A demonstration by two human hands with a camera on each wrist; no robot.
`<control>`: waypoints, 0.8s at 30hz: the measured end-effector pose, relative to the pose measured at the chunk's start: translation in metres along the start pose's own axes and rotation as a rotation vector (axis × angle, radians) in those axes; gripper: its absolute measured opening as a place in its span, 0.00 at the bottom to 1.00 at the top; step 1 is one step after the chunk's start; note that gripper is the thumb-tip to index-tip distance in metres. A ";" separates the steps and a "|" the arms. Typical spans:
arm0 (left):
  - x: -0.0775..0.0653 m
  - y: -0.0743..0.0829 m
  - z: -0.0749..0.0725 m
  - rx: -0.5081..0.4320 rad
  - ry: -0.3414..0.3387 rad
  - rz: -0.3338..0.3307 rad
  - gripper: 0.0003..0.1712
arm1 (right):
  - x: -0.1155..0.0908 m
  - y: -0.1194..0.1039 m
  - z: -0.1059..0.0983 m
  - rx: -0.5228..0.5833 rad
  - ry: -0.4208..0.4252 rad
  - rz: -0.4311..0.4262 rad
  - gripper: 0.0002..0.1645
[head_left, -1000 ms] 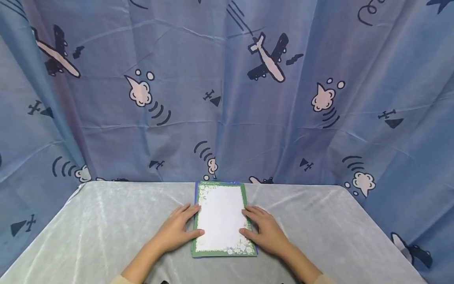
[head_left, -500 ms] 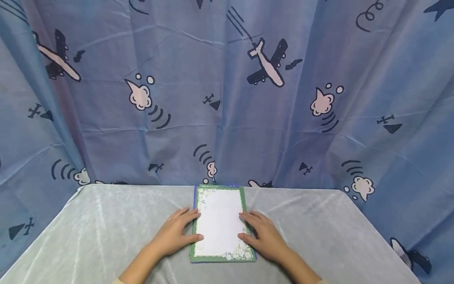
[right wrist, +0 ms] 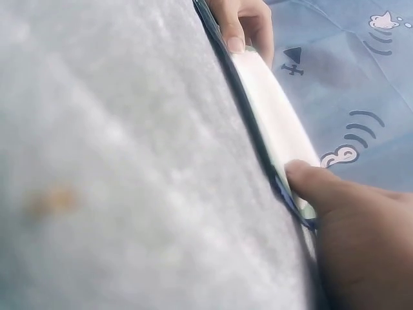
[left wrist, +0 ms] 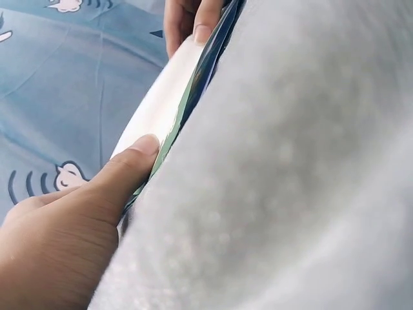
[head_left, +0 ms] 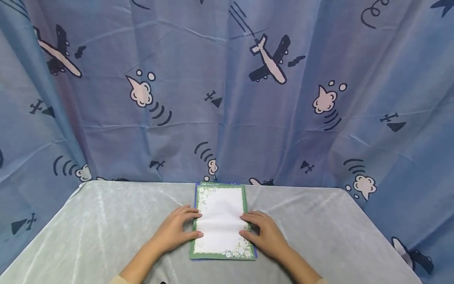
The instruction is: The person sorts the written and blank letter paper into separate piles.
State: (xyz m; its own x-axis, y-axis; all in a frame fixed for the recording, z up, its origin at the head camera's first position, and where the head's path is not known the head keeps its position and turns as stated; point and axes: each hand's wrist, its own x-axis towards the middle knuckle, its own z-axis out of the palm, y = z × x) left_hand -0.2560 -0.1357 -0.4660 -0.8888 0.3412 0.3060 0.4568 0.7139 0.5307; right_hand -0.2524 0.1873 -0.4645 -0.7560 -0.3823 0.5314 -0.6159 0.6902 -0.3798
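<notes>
Left grip (head_left: 173,232) and right grip (head_left: 264,234) rest spread on opposite long sides of the white sheet with the green flowered border (head_left: 220,242), each with its thumb set apart from the fingers at the sheet's edge; whether any fingertip reaches beneath the sheet cannot be told. That sheet lies above the surface (head_left: 124,221), between the two grips, its far end toward the curtain (head_left: 170,150) beyond it; a blue layer (head_left: 196,193) shows beneath, peeking past the sheet's left side and lower right corner, and another green edge (head_left: 205,183) shows past its far end. A soft swell crosses the sheet's middle, so inward pressure from the sides seems to be bowing it; to do this well, the person would best match the force of both grips, light enough that the sheet does not crease; thumbs roughly level across the sheet, as they are, should make the bow even. Layers beneath sit slightly askew to the sheet, so pressing down hard could drag them along; feeling for the sheet's own edge looks wiser than squeezing every layer at once.
</notes>
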 end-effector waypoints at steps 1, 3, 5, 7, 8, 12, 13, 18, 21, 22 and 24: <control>0.000 0.000 0.000 0.001 0.006 0.013 0.30 | 0.001 0.001 0.000 0.013 0.021 -0.010 0.23; -0.001 -0.001 0.000 0.003 0.016 0.039 0.27 | 0.002 0.002 0.001 0.037 0.050 -0.026 0.23; -0.002 -0.002 0.001 0.003 0.026 0.063 0.25 | 0.001 0.002 0.001 0.042 0.050 -0.038 0.25; -0.002 -0.002 0.001 0.005 0.029 0.086 0.23 | 0.001 0.002 0.001 0.034 0.007 -0.043 0.27; -0.002 -0.002 0.001 0.004 0.029 0.093 0.23 | 0.001 0.001 0.001 0.032 -0.020 -0.046 0.28; -0.003 -0.001 0.000 -0.006 0.028 0.106 0.23 | 0.000 -0.001 -0.002 0.028 -0.139 -0.046 0.30; -0.003 -0.001 0.000 -0.003 0.025 0.107 0.23 | 0.000 -0.001 -0.002 0.038 -0.157 -0.044 0.30; -0.002 0.001 0.002 0.039 -0.034 0.122 0.31 | 0.000 -0.001 -0.003 0.070 -0.155 -0.022 0.29; -0.002 0.002 0.003 0.053 -0.052 0.131 0.31 | -0.001 0.000 -0.003 0.086 -0.117 -0.018 0.25; -0.002 0.002 0.004 0.054 -0.046 0.134 0.30 | -0.001 0.001 -0.002 0.087 -0.107 -0.022 0.25; -0.003 0.003 0.005 0.039 -0.030 0.139 0.30 | -0.002 0.001 -0.002 0.081 -0.092 -0.044 0.23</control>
State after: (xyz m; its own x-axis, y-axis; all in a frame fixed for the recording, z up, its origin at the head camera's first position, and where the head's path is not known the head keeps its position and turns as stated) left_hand -0.2525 -0.1317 -0.4692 -0.8179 0.4562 0.3507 0.5745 0.6817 0.4531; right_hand -0.2516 0.1900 -0.4646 -0.7424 -0.4687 0.4787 -0.6623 0.6208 -0.4194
